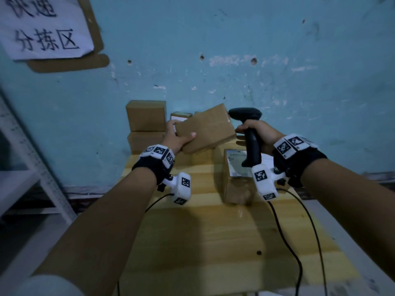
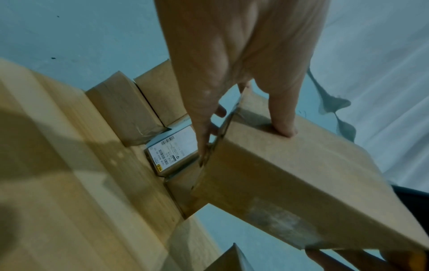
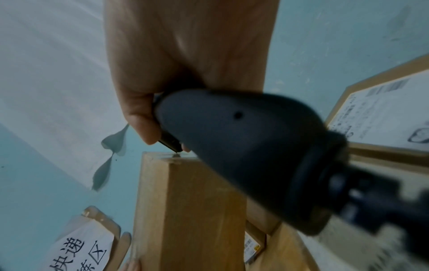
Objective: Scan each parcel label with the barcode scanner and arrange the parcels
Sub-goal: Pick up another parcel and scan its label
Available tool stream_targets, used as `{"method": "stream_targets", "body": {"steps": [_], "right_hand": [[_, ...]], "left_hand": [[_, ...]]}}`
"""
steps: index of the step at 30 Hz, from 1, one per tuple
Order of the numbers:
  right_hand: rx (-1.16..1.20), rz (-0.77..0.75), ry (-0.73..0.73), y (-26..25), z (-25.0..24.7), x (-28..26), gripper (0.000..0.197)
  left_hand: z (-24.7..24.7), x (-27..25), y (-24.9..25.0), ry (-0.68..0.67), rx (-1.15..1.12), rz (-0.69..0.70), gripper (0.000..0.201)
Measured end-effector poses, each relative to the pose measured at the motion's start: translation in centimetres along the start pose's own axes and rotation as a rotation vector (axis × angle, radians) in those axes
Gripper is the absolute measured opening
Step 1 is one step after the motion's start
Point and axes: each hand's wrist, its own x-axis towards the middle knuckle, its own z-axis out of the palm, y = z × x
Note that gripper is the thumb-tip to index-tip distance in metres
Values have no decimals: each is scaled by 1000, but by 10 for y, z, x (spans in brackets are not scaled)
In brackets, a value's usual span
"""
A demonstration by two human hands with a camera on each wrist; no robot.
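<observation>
- Above the far part of the wooden worktop (image 1: pixel 213 231), the left hand (image 1: pixel 175 138) grasps a brown parcel (image 1: pixel 206 130), lifted and tilted, with the thumb on its near face and the fingers wrapped round its left end.
- Just right of that parcel, the right hand (image 1: pixel 259 133) is clenched round the handle of a black barcode scanner (image 1: pixel 251 133), held upright with its head beside the parcel's right end.
- At the far left edge, against the blue wall (image 1: pixel 235 50), two plain boxes (image 1: pixel 146 124) are stacked.
- Between that stack and the held parcel sits a small labelled box (image 2: pixel 173 152), its white label facing up.
- Nearer on the right, a labelled parcel (image 1: pixel 237 178) rests on the worktop below the scanner.
- High on the left wall hangs a paper sign (image 1: pixel 42 26) with handwritten characters.
</observation>
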Motion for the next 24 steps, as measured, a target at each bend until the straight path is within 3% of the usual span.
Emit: {"method": "stream_targets", "body": {"steps": [5, 7, 9, 14, 15, 19, 24], "right_hand": [[117, -3, -25, 5, 12, -17, 14], [162, 0, -41, 4, 18, -22, 20], [159, 4, -55, 2, 24, -28, 23], [80, -11, -89, 2, 32, -35, 23], [67, -17, -89, 3, 32, -35, 21], [79, -18, -54, 8, 33, -32, 29], [100, -25, -74, 12, 38, -29, 26]], "left_hand": [[-15, -23, 1, -13, -24, 46, 46], [-16, -29, 4, 3, -86, 29, 29], [-17, -34, 7, 15, -202, -16, 18], [-21, -43, 8, 31, -230, -32, 11], [-21, -44, 8, 28, -260, -31, 12], [-24, -50, 7, 14, -326, -54, 64], [-26, -54, 5, -20, -397, -131, 71]]}}
